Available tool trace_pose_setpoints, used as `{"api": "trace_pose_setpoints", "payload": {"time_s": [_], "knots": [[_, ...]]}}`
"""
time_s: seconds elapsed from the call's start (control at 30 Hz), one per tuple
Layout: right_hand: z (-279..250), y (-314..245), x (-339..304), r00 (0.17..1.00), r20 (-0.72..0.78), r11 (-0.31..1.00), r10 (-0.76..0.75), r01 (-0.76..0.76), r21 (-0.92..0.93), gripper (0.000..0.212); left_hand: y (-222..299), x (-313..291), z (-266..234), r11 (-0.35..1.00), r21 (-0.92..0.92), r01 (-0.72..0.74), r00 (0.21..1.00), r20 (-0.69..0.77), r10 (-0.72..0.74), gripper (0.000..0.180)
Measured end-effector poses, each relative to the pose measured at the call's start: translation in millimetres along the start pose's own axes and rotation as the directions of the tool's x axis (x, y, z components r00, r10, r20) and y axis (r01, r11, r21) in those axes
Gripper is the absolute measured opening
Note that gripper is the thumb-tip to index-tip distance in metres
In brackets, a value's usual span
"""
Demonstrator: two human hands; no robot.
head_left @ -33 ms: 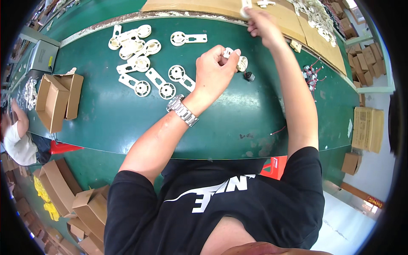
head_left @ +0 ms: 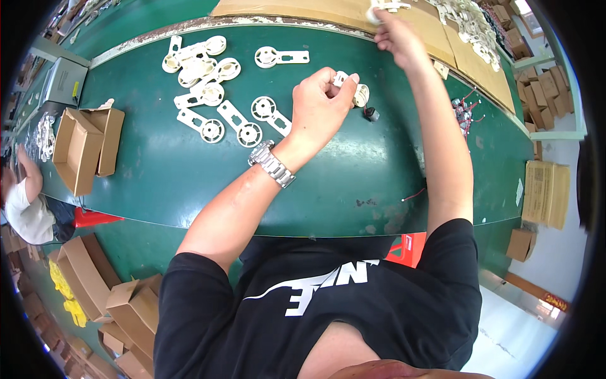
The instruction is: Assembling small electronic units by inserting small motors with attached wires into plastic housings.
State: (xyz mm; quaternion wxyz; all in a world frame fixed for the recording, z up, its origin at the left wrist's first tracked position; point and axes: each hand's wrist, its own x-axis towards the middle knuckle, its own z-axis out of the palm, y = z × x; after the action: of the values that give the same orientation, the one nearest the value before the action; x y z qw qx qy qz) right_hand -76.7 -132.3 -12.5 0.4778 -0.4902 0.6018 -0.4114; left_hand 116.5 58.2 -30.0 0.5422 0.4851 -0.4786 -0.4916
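My left hand (head_left: 317, 104), with a metal watch at its wrist, is closed on a white plastic part whose round cup-like end (head_left: 360, 95) sticks out past my thumb. Just below that end is a small dark motor (head_left: 371, 114); whether its wires join the part I cannot tell. Farther off, over the cardboard at the far edge, my right hand (head_left: 402, 43) pinches another white plastic piece (head_left: 374, 14), slightly smeared by motion. Several white arm-shaped parts with round wheel-like ends (head_left: 248, 134) lie left of my left hand, and one lone part (head_left: 282, 57) lies beyond it.
Cardboard sheets (head_left: 467, 71) at the far right carry a heap of white parts (head_left: 470, 28). Small motors with red wires (head_left: 464, 114) sit right of my right forearm. Open cardboard boxes (head_left: 81, 151) stand at the table's left, near another person (head_left: 30, 208).
My right hand has shifted a little to the right with the white piece in its fingers. My left hand keeps its hold in nearly the same place.
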Motion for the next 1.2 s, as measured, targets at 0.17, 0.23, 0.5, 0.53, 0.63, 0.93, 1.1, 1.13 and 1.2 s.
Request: {"api": "trace_pose_setpoints", "payload": {"time_s": [0.17, 0.23, 0.5, 0.53, 0.63, 0.93, 1.1, 1.13, 1.2], "knots": [[-62, 21, 51, 0.977, 0.101, 0.832, -0.188, 0.103, 0.545, 0.037, -2, 1, 7, 0.999, 0.027, 0.019, 0.998, 0.054, -0.020, 0.028], [-4, -25, -34, 0.969, -0.134, 0.956, -0.208, 0.230, 0.181, 0.036, -2, -2, -9, 0.999, 0.044, 0.032, 0.999, 0.010, -0.033, 0.028], [-22, -4, -196, 0.941, 0.338, 0.642, -0.014, 0.268, -0.719, 0.057, -3, -1, 1, 0.998, 0.062, 0.011, 0.999, 0.030, -0.013, 0.025], [-18, 7, -200, 0.941, 0.315, 0.634, -0.123, 0.319, -0.704, 0.055, -1, -1, 2, 0.998, 0.058, 0.006, 0.999, 0.031, -0.008, 0.025], [-16, 13, -201, 0.930, 0.312, 0.643, -0.194, 0.360, -0.676, 0.043, -1, -2, 6, 0.999, 0.053, 0.009, 0.999, 0.038, -0.011, 0.026], [-10, 32, -203, 0.810, 0.191, 0.586, -0.554, 0.542, -0.602, 0.023, 6, -13, 14, 0.975, 0.214, -0.055, 0.998, 0.038, 0.048, 0.024], [-7, 38, -202, 0.744, 0.198, 0.553, -0.638, 0.622, -0.554, 0.023, 6, -18, 17, 0.970, 0.234, -0.066, 0.998, 0.037, 0.059, 0.023], [-7, 36, -204, 0.746, 0.191, 0.557, -0.638, 0.618, -0.555, 0.023, 4, -16, 15, 0.988, 0.149, -0.043, 0.999, 0.039, 0.038, 0.022], [-6, 27, -207, 0.839, 0.179, 0.733, -0.515, 0.539, -0.416, 0.021, 1, -11, 13, 0.999, 0.006, -0.038, 0.999, 0.015, 0.038, 0.022]]}}
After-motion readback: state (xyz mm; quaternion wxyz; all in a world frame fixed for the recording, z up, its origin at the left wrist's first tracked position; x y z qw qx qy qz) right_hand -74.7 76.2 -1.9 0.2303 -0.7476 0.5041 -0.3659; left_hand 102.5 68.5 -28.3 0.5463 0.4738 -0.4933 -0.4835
